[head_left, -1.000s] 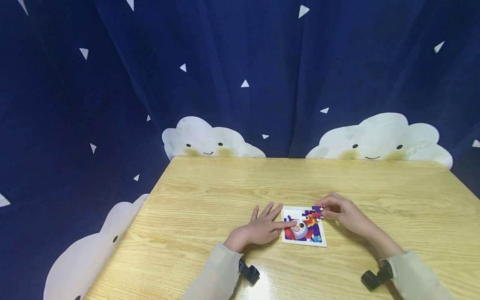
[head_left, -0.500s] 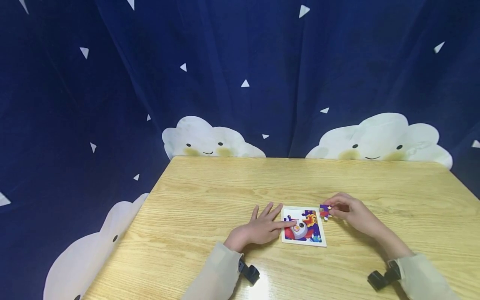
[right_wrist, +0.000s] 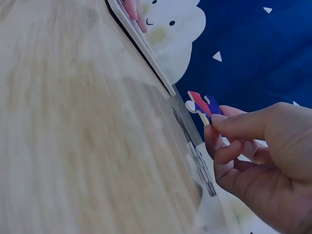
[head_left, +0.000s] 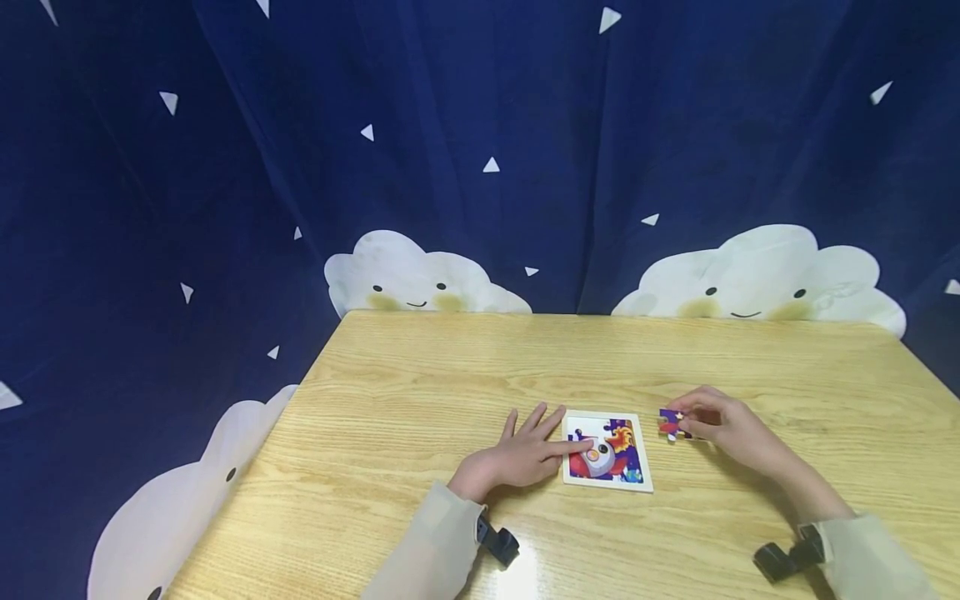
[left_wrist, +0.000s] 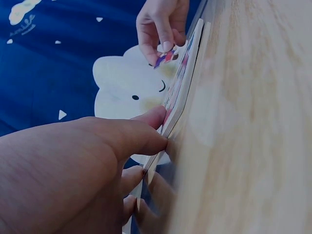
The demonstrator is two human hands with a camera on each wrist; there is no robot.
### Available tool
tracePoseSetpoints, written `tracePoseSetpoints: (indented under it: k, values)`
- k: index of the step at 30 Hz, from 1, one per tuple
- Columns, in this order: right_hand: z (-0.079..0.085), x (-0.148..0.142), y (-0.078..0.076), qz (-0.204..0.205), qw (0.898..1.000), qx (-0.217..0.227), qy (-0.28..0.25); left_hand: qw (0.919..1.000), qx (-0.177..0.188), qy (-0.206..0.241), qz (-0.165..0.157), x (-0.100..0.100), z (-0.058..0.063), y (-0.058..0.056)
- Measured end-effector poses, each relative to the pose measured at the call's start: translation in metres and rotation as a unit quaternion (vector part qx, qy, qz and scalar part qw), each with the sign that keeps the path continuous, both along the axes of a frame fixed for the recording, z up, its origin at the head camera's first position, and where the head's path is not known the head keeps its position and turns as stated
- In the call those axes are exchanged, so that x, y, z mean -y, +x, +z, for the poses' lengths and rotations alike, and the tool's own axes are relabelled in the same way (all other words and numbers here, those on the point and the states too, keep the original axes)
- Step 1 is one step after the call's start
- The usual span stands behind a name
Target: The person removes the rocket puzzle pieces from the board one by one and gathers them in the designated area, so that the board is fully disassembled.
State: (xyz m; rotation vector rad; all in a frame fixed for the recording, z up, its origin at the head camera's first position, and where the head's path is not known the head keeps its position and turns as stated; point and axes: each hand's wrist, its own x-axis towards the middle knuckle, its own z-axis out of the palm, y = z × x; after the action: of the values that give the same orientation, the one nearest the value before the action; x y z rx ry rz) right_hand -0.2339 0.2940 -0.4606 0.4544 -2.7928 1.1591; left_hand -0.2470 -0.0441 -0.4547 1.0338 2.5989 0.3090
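Had my right hand (head_left: pixel 723 423) pinching a puzzle piece (head_left: pixel 670 423) right of the puzzle board (head_left: pixel 609 484), left hand (head_left: pixel 519 461) splayed over its left edge.

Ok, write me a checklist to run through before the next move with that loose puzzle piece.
1. Grip on the puzzle piece: ok, pinched in the right hand.
2. Space between piece and puzzle frame: ok, the piece is held apart, off the frame's right side.
3. Frame flat on the table: ok.
4. Frame steadied: ok, the left hand touches it.
5. Picture complete: not ok, a white gap shows at its upper left.
6. Piece matching that gap: cannot tell.
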Motion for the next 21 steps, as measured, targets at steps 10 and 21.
tracePoseSetpoints:
  k: [10, 21]
  values:
    - [0.002, -0.013, 0.003, -0.01, 1.0, 0.015, 0.015, 1.0, 0.005, 0.004, 0.003, 0.001, 0.001, 0.001]
    - [0.001, -0.03, 0.007, -0.016, 0.999, 0.021, 0.023, 1.0, 0.007, 0.003, 0.002, 0.0, 0.001, 0.001]
